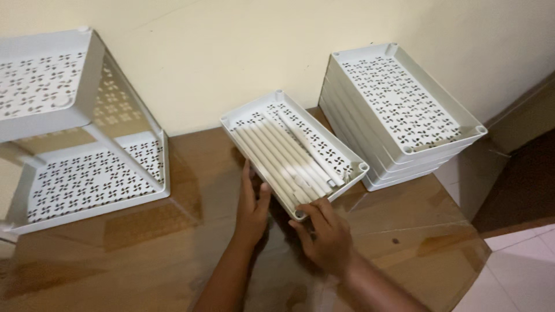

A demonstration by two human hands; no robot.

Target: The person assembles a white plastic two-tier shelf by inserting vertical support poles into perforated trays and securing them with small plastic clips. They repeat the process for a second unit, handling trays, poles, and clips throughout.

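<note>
Your left hand point(252, 209) grips the near long edge of the white perforated tray point(347, 157), your right hand point(325, 236) grasps its near corner; the tray, tilted off the wooden table point(173, 260), carries white tubes point(286, 159), just beside the stacked trays point(404, 110)

Rack point(87, 144) cut off at left edge. Both forearms left frame at bottom. Left hand's point(252, 208) fingertips hidden under tray point(243, 118).
</note>
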